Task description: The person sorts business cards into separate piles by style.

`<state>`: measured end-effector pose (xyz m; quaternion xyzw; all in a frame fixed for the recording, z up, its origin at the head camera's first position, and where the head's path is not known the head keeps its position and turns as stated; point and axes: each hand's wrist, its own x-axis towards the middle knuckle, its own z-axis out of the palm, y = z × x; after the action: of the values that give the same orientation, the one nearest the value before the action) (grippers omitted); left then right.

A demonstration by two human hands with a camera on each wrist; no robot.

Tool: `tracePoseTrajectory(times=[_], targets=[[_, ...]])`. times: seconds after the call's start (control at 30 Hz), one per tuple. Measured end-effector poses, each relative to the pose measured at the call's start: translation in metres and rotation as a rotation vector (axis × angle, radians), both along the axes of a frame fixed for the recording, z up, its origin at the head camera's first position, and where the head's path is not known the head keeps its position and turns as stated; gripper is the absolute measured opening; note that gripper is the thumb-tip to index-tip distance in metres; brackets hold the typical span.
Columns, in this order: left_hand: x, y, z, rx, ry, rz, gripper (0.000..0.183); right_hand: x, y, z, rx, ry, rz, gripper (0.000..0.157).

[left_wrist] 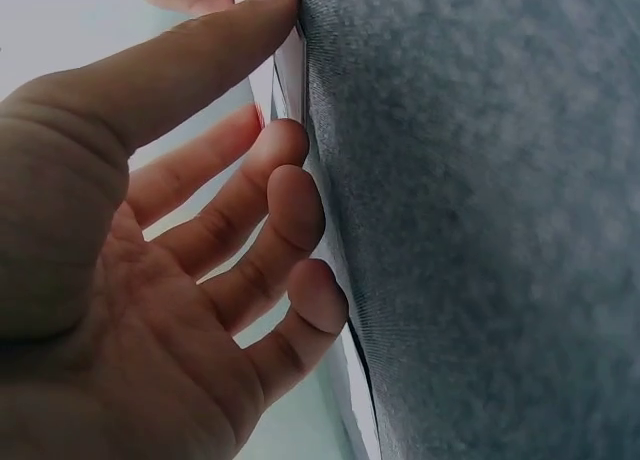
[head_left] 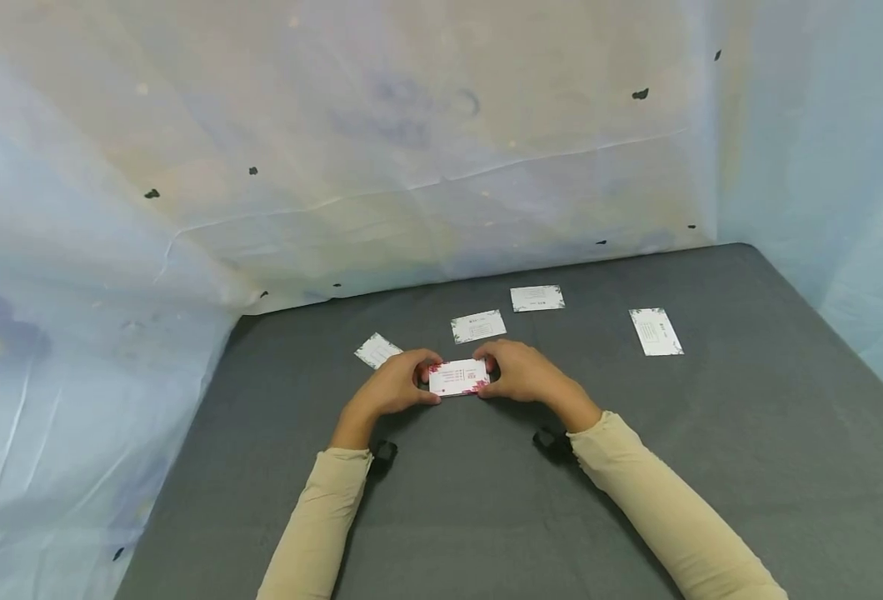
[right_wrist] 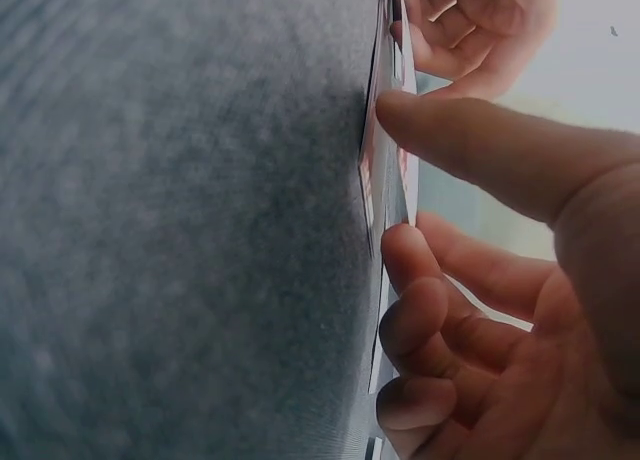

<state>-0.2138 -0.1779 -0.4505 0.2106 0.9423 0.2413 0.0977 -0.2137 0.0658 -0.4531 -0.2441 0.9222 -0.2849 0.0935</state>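
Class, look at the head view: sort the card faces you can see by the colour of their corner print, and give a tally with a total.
Dark-printed cards: 4
Pink-printed card: 1 (any beneath it can't be counted)
Total: 5

2 hands (head_left: 389, 385) (head_left: 524, 372) | 2 sleeves (head_left: 314, 525) (head_left: 659, 492) | 2 black wrist thingies (head_left: 385, 452) (head_left: 550, 442) | 4 leafy cards (head_left: 377, 351) (head_left: 479, 327) (head_left: 537, 298) (head_left: 656, 332) | 1 pink card (head_left: 460, 377) showing, tbh can't count any under it | just 1 counter (head_left: 441, 517)
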Motion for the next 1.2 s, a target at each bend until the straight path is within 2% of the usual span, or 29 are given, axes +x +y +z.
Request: tracePoseTrajectory(times=[0.43, 0.63, 0.87, 1.2], targets=[[-0.0028, 0.0040, -0.0001, 0.024, 0.008, -0.011, 0.054, -0.0017, 0.0045, -0.0012, 0.001, 0.003, -0.016, 0.051], [-0.0050, 0.0026, -0.0004, 0.017, -0.020, -0.007, 0.055, -0.0031, 0.0042, -0.0019, 0.015, -0.002, -0.013, 0.052], [-0.0042, 0.0013, -0.0009, 0.004, -0.031, 0.002, 0.051, -0.0005, 0.0025, -0.0012, 0.020, -0.038, -0.019, 0.053], [-0.0024, -0.0010, -0.0037, 0.005, -0.025, -0.010, 0.050, 0.0009, 0.0004, -0.0037, 0.034, -0.038, -0.018, 0.054]])
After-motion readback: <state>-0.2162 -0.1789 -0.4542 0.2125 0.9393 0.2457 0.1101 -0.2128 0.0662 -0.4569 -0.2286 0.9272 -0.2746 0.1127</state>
